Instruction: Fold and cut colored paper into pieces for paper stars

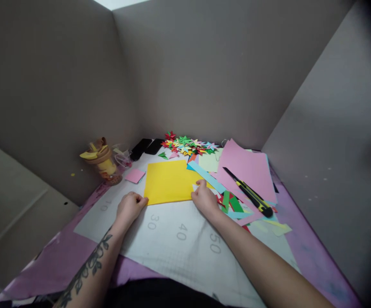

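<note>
A yellow sheet of paper lies before me, its near edge toward my body. My left hand is closed at its near left corner, thumb and fingers pinching the edge. At the near right corner, my right hand grips the paper with bent fingers. A small white scrap shows beside the right fingers; whether they touch it I cannot tell. Under the paper lies a white sheet printed with large numbers. Folded paper stars in several colours are heaped beyond the yellow paper.
A utility knife rests across pink sheets at the right, by coloured strips. Small pink squares lie at left, near a tan container. Black phone-like objects sit behind. Grey panels enclose the table.
</note>
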Action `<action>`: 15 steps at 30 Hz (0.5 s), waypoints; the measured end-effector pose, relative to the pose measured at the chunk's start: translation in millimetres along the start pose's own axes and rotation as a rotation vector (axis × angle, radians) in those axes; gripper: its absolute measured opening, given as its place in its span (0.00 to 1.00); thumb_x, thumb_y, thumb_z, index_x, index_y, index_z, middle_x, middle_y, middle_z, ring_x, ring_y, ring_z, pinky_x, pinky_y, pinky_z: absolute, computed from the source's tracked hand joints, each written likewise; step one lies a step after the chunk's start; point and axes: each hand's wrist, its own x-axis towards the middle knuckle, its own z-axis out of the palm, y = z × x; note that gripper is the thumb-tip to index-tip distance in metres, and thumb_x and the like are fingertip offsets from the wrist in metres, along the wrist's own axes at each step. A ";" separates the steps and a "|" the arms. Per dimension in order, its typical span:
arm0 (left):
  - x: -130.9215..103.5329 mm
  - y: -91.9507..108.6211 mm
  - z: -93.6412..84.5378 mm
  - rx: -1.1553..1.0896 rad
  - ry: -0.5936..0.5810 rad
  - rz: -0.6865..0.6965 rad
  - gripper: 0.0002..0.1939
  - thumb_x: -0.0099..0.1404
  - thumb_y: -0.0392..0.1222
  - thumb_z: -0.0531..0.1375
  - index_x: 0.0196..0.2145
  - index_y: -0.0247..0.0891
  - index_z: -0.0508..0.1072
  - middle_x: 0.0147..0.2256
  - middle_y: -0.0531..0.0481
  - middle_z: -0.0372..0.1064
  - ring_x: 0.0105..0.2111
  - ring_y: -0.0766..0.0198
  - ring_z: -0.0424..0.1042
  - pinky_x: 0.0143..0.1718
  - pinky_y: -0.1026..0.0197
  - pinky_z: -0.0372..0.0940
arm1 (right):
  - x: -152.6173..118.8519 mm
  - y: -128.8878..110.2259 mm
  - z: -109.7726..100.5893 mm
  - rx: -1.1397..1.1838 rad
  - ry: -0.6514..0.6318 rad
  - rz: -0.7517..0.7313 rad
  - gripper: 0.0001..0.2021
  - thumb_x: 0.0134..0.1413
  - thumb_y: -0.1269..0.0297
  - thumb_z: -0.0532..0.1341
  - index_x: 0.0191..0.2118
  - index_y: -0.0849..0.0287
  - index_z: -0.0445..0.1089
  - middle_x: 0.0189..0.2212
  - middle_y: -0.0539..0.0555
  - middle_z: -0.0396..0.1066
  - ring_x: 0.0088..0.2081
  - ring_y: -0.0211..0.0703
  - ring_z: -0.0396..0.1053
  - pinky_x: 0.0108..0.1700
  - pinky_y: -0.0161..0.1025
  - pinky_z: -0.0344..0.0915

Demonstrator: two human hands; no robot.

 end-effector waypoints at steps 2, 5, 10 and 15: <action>0.0 0.8 -0.7 0.003 -0.001 -0.011 0.16 0.57 0.51 0.55 0.23 0.37 0.73 0.32 0.47 0.71 0.33 0.59 0.67 0.30 0.63 0.54 | 0.6 0.2 0.4 -0.006 -0.013 0.011 0.19 0.52 0.69 0.54 0.50 0.60 0.53 0.33 0.54 0.73 0.34 0.45 0.71 0.28 0.36 0.52; 0.1 2.2 -2.3 0.004 -0.003 -0.022 0.17 0.57 0.52 0.56 0.22 0.38 0.73 0.32 0.46 0.71 0.31 0.60 0.67 0.28 0.63 0.53 | 0.8 -0.2 -0.7 -0.008 -0.034 0.011 0.18 0.52 0.69 0.54 0.50 0.60 0.54 0.33 0.55 0.73 0.35 0.46 0.71 0.29 0.36 0.52; 0.9 3.7 -4.3 0.001 -0.048 -0.063 0.17 0.55 0.53 0.57 0.20 0.38 0.72 0.25 0.49 0.71 0.26 0.62 0.66 0.23 0.63 0.47 | 0.6 -1.1 -2.4 -0.006 -0.042 0.011 0.17 0.52 0.69 0.53 0.49 0.60 0.56 0.34 0.55 0.73 0.36 0.46 0.71 0.29 0.36 0.52; 1.9 5.6 -7.3 -0.002 -0.091 -0.117 0.18 0.55 0.54 0.57 0.19 0.37 0.72 0.20 0.51 0.69 0.22 0.64 0.65 0.21 0.63 0.45 | 0.2 -1.9 -2.7 -0.004 -0.041 0.009 0.16 0.53 0.69 0.53 0.49 0.60 0.55 0.34 0.56 0.73 0.35 0.46 0.71 0.29 0.36 0.52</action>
